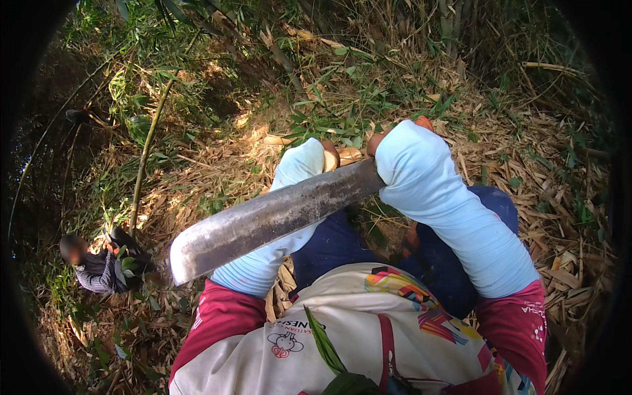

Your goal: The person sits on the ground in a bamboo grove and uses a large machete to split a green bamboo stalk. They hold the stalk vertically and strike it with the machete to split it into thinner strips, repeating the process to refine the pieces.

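A machete (276,217) with a broad, worn grey blade stretches across the view, its wide tip toward the lower left. At the blade's right end, my right hand (376,142) is closed on it; the light-blue sleeve hides the handle and most of my fingers. Beyond the blade, my left hand (331,151) curls by a pale, woody piece (328,160) and appears closed on it. The left sleeve (299,164) and the blade cover much of that hand, so the piece's full shape is hidden.
Dry leaves (487,141) and cut green leaves (322,118) litter the ground. A slender bamboo stem (150,141) rises at the left. Another person (102,266) sits low at the far left. Bamboo stalks (454,26) stand at the back. My knees (494,204) are beneath my arms.
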The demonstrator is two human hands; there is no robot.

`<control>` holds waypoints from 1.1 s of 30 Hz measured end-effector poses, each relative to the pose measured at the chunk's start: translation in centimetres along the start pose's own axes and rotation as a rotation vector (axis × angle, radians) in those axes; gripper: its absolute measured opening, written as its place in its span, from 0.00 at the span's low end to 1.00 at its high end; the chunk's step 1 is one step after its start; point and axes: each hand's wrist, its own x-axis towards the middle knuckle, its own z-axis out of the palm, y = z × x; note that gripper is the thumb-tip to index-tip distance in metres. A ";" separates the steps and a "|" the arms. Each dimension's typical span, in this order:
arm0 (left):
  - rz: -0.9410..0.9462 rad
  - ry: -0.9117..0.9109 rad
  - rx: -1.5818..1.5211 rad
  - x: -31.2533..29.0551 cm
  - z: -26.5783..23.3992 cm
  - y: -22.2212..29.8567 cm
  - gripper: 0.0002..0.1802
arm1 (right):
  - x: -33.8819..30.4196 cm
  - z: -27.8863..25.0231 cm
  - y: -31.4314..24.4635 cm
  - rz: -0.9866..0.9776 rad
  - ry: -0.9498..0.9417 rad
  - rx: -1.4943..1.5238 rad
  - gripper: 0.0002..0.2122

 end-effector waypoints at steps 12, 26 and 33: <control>0.066 -0.051 -1.053 2.0 -3.0 -10.3 0.12 | 1.6 -0.5 1.5 0.338 -0.278 -0.177 0.12; -0.046 0.009 0.074 -0.3 0.0 -2.4 0.13 | -0.4 1.0 -1.5 -0.143 0.098 0.043 0.07; -0.063 -0.111 -0.017 -0.1 -0.4 -3.2 0.11 | -0.4 0.7 -1.6 -0.148 0.073 0.040 0.07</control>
